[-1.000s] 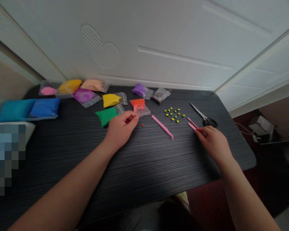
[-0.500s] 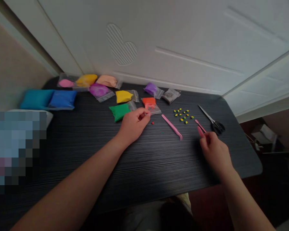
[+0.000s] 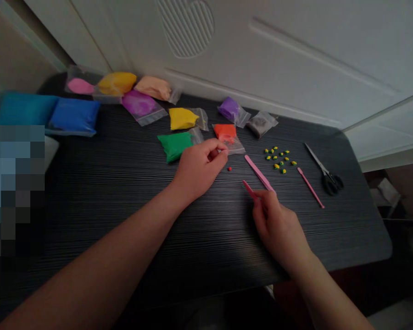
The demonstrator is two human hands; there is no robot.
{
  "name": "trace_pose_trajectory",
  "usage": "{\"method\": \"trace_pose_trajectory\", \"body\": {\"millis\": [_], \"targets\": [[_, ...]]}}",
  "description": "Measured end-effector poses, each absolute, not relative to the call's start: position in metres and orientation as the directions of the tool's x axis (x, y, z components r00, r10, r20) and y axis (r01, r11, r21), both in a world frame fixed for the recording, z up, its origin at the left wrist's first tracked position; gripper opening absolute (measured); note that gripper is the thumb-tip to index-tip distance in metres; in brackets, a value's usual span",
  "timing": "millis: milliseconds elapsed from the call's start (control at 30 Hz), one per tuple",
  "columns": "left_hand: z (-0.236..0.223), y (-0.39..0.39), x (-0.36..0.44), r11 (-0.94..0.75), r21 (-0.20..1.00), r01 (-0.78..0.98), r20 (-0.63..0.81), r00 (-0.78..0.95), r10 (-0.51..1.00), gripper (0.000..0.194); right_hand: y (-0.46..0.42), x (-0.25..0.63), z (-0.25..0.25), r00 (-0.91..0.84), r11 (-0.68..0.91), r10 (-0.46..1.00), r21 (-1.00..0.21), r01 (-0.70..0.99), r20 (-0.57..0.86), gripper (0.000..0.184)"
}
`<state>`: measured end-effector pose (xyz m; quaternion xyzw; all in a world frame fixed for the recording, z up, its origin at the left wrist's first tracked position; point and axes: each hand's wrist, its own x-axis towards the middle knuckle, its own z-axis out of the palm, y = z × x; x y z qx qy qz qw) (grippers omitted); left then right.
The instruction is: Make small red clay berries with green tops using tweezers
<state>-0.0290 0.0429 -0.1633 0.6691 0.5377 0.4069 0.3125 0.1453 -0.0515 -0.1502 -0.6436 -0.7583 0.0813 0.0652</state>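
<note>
My right hand (image 3: 278,224) grips a pink clay modelling knife (image 3: 248,188), its flat blade pointing up and left. Closed in a pinch, my left hand (image 3: 203,167) hovers by the bag of orange-red clay (image 3: 225,132); what its fingertips hold is too small to make out. A tiny red clay ball (image 3: 229,169) lies on the table just right of the left hand. Pink bent tweezers (image 3: 256,172) lie between the two hands, their tip hidden behind my right hand. Several small yellow-and-green clay pieces (image 3: 281,163) lie further right.
A thin pink tool (image 3: 310,188) and black-handled scissors (image 3: 325,172) lie at the right. Bags of green (image 3: 175,145), yellow (image 3: 182,118), purple (image 3: 229,108) and grey clay (image 3: 259,123) lie along the back. Blue bags (image 3: 75,114) sit at the left, below a white panel wall (image 3: 296,59).
My right hand has picked the pink modelling knife up from beside the thin pink tool and carried it left, towards the red ball. My left hand keeps its pinch. The camera view has shifted.
</note>
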Motion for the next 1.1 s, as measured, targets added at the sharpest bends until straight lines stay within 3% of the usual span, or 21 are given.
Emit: {"method": "trace_pose_trajectory", "body": {"millis": [467,1100], "targets": [[-0.1637,0.0423,-0.0292,-0.234,0.859,0.455,0.22,0.085,0.972,0.013,-0.0529,0.1441,-0.1519,-0.2,0.203,0.979,-0.151,0.968,0.033,0.017],[-0.1615,0.042,-0.0284,-0.221,0.86,0.46,0.205,0.085,0.975,0.015,-0.0475,0.1363,-0.1449,-0.168,0.161,0.984,-0.107,0.981,-0.054,0.016]]}}
